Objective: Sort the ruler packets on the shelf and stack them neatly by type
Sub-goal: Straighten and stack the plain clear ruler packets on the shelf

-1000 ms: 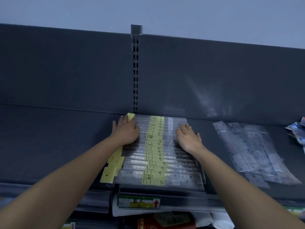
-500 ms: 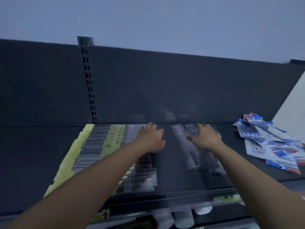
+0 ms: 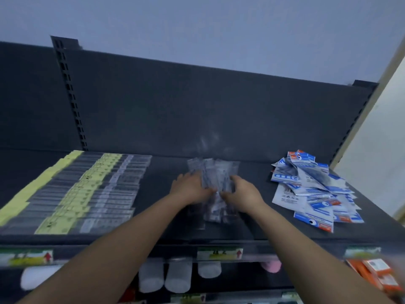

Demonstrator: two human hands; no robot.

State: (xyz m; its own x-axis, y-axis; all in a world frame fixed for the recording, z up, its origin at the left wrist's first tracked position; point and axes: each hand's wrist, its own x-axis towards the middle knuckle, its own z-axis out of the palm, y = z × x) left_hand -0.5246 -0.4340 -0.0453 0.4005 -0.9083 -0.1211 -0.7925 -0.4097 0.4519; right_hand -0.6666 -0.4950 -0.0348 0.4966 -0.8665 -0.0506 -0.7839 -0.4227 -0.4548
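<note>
Done with the tidied yellow-label row [image 3: 87, 189], the left hand [image 3: 190, 189] and right hand [image 3: 243, 194] now gather the clear packets [image 3: 217, 170], fingers [image 3: 237, 182] curled round them: the second type begins.

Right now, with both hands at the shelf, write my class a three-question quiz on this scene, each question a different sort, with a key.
1. True or false: the yellow-labelled packets lie in a tidy overlapping row, left of the left hand.
2. Multiple choice: what do the left hand and right hand gather between them? A clear packets; B yellow-labelled packets; C scissors.
3. Short answer: what colours mark the loose packets heaped at the right end of the shelf?
Key: 1 true; 2 A; 3 blue and white.
</note>
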